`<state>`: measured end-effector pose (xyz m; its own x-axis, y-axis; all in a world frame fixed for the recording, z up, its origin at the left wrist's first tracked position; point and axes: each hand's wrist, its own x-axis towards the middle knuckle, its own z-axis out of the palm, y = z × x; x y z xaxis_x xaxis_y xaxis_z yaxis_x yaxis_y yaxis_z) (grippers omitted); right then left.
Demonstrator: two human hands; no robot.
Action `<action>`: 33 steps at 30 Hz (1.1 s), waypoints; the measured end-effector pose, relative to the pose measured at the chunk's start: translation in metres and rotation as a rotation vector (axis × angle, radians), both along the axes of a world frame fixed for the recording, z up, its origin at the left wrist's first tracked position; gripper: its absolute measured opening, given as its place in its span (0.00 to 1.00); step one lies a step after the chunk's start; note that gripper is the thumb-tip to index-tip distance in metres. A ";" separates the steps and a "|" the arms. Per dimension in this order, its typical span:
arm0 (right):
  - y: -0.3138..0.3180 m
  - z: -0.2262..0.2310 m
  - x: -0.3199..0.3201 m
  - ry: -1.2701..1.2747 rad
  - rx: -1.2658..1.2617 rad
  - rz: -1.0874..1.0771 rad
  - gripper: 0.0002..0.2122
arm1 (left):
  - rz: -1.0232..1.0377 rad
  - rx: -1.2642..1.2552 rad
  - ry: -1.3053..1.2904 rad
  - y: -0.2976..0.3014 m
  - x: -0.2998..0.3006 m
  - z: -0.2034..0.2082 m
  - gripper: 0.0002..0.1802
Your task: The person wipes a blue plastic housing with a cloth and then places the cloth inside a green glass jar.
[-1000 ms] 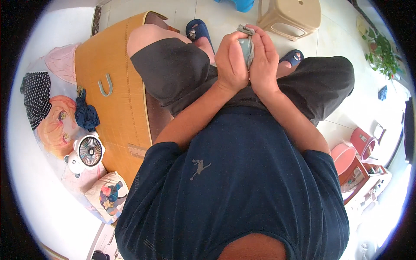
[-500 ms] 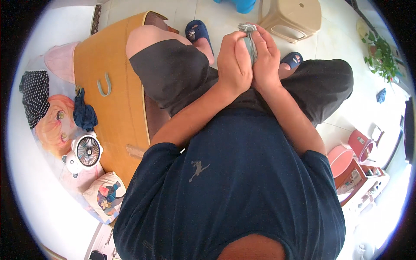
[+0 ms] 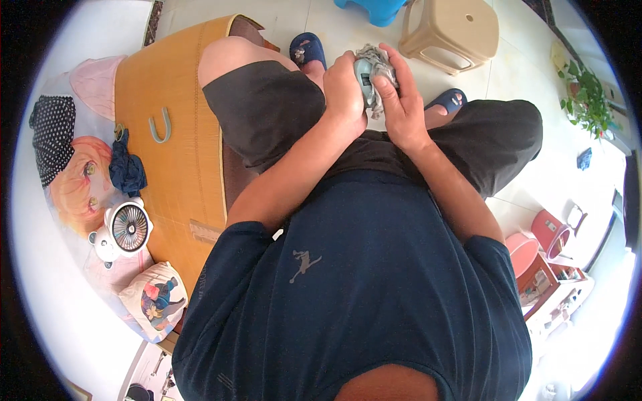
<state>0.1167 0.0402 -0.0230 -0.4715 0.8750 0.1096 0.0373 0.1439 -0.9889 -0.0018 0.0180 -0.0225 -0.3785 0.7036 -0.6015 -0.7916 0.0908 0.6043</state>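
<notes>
Above my lap, my left hand [image 3: 343,92] is closed around a small rounded pale-green object [image 3: 363,69] with a dark slot in its face; I cannot make out its kind. My right hand [image 3: 405,110] grips a crumpled grey cloth [image 3: 381,61] against the object's right side, thumb on the near side and fingers over the far side. The cloth bunches over the top and hangs down between the hands. Part of the object is hidden by my left fingers and the cloth.
I sit on a mat-covered seat [image 3: 180,80] with a grey U-shaped piece [image 3: 160,125] on it. To the left are a white fan [image 3: 128,228] and a printed cushion [image 3: 155,301]. Ahead stand a beige stool [image 3: 455,30] and a blue stool [image 3: 372,9]. Pink buckets are at right.
My hands have turned and spread a little, so the pale-green object's slotted face and more of the grey cloth now show. Both hands still hold on.
</notes>
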 end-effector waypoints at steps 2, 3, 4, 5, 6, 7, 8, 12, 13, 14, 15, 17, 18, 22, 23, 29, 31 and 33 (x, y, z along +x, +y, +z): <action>0.000 0.004 -0.002 -0.021 -0.033 -0.019 0.23 | -0.053 0.030 0.377 -0.001 0.002 -0.008 0.16; 0.002 0.004 -0.006 -0.020 -0.085 -0.085 0.22 | -0.059 0.031 0.375 -0.001 0.003 -0.004 0.16; 0.003 0.004 -0.008 -0.018 -0.136 -0.151 0.22 | -0.153 0.009 0.737 -0.003 0.005 0.000 0.16; 0.006 0.000 -0.009 -0.020 -0.136 -0.158 0.22 | -0.246 -0.012 1.100 -0.004 0.007 0.004 0.17; 0.010 0.000 -0.012 0.048 -0.249 -0.202 0.21 | -0.229 0.072 1.085 -0.006 0.011 0.004 0.17; 0.012 0.000 -0.015 0.116 -0.362 -0.246 0.21 | -0.229 0.073 1.087 -0.006 0.014 -0.001 0.17; 0.015 0.001 -0.016 0.134 -0.487 -0.300 0.20 | -0.168 0.173 1.262 -0.006 0.015 -0.005 0.18; 0.020 0.004 -0.015 0.251 -0.670 -0.310 0.22 | -0.108 0.271 1.246 -0.007 0.021 -0.005 0.18; 0.019 0.004 -0.014 0.250 -0.670 -0.311 0.22 | -0.121 0.241 1.191 -0.007 0.020 -0.004 0.18; 0.017 0.004 -0.013 0.182 -0.600 -0.270 0.22 | -0.145 0.193 1.252 -0.006 0.016 -0.008 0.20; 0.014 0.002 -0.012 0.116 -0.529 -0.224 0.23 | -0.142 0.190 1.255 -0.004 0.010 -0.008 0.20; 0.010 -0.004 -0.002 0.054 -0.365 -0.156 0.24 | -0.172 0.032 0.708 0.000 -0.001 -0.008 0.19; 0.008 -0.001 0.000 0.036 -0.249 -0.069 0.25 | -0.054 0.032 0.385 0.003 -0.003 -0.007 0.17; 0.007 0.011 0.010 0.020 -0.119 0.105 0.26 | -0.209 0.053 -0.142 0.004 -0.023 0.004 0.16; 0.007 0.012 0.011 0.042 -0.077 0.148 0.25 | -0.211 0.052 -0.141 0.003 -0.023 0.003 0.16; 0.006 0.009 0.001 0.015 -0.085 -0.052 0.21 | -0.047 0.064 0.082 0.002 0.001 0.001 0.16; 0.006 0.010 -0.006 0.072 -0.266 -0.100 0.21 | -0.128 0.064 0.687 -0.004 0.007 -0.009 0.18; 0.007 0.008 -0.007 0.129 -0.449 -0.147 0.21 | -0.141 0.045 0.933 -0.010 0.010 -0.012 0.19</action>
